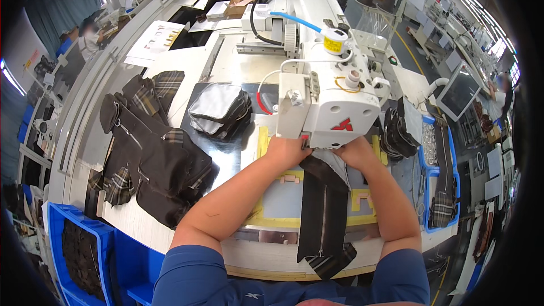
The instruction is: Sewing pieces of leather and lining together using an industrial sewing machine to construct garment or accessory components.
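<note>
A black fabric panel with a lengthwise zipper hangs toward me over the front of the worktable, a plaid flap at its near end. Its far end, with pale grey lining showing, lies under the head of a white industrial sewing machine. My left hand is at the left side of that far end, close below the machine head. Against its right side is my right hand. The machine head and the cloth hide most of the fingers on both hands, so their grip cannot be made out.
A stack of grey-lined black pieces sits left of the machine; another stack is at its right. Black and plaid bags pile up at the far left. Blue bins flank the table. A screen stands at right.
</note>
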The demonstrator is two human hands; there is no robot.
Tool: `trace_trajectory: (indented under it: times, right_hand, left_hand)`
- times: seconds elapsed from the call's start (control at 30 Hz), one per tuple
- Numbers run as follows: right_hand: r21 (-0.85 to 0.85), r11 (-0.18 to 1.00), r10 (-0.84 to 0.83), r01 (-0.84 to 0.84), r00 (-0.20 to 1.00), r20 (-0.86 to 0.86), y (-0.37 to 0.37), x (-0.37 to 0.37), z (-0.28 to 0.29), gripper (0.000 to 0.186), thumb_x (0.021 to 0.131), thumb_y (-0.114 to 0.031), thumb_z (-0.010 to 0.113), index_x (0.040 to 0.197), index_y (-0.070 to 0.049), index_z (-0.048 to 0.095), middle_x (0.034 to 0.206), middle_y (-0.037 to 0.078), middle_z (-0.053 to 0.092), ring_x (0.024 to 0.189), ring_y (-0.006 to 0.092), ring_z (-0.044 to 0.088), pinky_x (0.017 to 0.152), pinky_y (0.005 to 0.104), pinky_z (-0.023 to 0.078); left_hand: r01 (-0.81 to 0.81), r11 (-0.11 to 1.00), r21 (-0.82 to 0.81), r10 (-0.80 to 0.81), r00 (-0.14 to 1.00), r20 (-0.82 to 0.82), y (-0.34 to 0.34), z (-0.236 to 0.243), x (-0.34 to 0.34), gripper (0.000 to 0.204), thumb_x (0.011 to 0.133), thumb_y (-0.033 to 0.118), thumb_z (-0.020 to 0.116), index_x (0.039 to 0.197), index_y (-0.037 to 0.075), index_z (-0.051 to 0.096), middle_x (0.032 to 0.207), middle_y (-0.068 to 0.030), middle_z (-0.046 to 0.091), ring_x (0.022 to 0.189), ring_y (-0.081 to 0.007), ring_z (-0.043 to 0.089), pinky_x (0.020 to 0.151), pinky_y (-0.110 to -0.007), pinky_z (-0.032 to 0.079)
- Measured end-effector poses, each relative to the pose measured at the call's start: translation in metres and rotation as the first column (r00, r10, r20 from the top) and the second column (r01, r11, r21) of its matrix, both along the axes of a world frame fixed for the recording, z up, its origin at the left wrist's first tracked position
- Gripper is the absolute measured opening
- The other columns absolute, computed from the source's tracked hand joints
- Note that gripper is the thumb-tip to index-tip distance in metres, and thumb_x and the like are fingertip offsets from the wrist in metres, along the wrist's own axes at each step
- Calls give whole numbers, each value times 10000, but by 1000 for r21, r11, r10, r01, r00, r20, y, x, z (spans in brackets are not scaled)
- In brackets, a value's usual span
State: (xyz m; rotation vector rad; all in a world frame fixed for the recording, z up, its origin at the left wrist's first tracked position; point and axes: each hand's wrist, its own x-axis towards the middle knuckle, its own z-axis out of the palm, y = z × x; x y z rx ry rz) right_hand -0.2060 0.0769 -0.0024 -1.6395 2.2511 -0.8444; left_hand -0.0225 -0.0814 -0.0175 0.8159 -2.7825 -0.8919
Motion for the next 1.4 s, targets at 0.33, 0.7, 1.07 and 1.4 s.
trace_trajectory:
  times: [0.33, 0.7, 1.07, 1.4]
  right_hand:
    - [139, 990, -21, 22, 1000, -11, 4, -9, -2, 292, 873, -304, 745, 1055, -78, 779, 955, 181, 770, 944, 408, 727, 806, 508, 555]
    - [26, 1000, 16, -14, 996, -87, -1, 2, -1, 347, 896, -295, 723, 1186, -110, 766, 1126, 184, 770, 1070, 418, 714, 897, 502, 568]
    - [112, 993, -39, 34, 998, 43, 4, -1, 5, 283, 879, -324, 747, 896, -44, 789, 875, 220, 741, 901, 451, 717, 805, 526, 565]
    - [122, 988, -101, 97, 994, 34, 9, 3, 3, 339, 909, -321, 737, 811, 3, 749, 836, 231, 731, 851, 444, 710, 787, 525, 558]
  left_hand:
    - [-56, 998, -10, 55, 998, -26, 3, -4, 0, 506, 824, 295, 877, 1268, 105, 727, 1213, -161, 744, 1137, -372, 703, 923, -464, 583]
    - [-59, 993, -98, 55, 998, -42, 2, 2, 8, 437, 872, 329, 843, 1234, 105, 741, 1152, -146, 753, 1104, -351, 715, 896, -463, 595]
    - [378, 873, -307, -343, 925, 162, 50, 97, 65, 341, 837, 207, 812, 1040, -17, 655, 1053, -203, 700, 1005, -385, 708, 854, -461, 564]
    - [505, 808, -304, -503, 860, 91, 72, 57, 40, 577, 772, 120, 825, 1308, -10, 655, 1414, -221, 638, 1140, -328, 706, 913, -433, 547]
